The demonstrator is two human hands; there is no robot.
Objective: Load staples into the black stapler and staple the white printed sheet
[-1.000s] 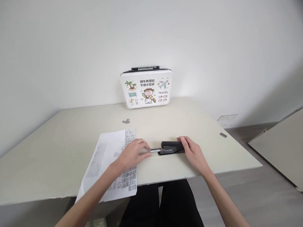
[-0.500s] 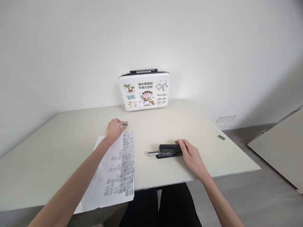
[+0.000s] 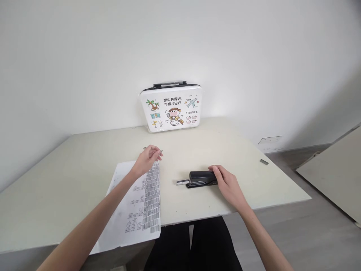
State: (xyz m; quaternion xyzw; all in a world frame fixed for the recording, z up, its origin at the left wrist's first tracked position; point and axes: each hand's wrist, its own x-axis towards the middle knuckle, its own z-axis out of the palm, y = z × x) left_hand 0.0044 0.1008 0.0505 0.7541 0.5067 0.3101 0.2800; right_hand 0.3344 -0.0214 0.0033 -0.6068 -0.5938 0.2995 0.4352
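Observation:
Pinched in the fingers of my left hand [image 3: 149,158] is a small grey strip of staples [image 3: 161,151], held just above the far end of the printed paper [image 3: 132,203]. Another grey piece [image 3: 144,148] shows behind that hand, mostly hidden by it. My right hand [image 3: 225,182] is closed around the rear end of a black stapler [image 3: 201,179], which lies on the table. The stapler's metal magazine [image 3: 182,182] sticks out at its left end.
A white cartoon-printed case [image 3: 172,109] with a black handle stands against the wall at the back of the pale table [image 3: 56,180]. A grey staple strip [image 3: 264,162] lies by the right edge. A wall plate [image 3: 270,139] is beyond that edge.
My left hand has lifted a staple strip from the table and moved right and nearer to me. My right hand and the stapler have stayed in place.

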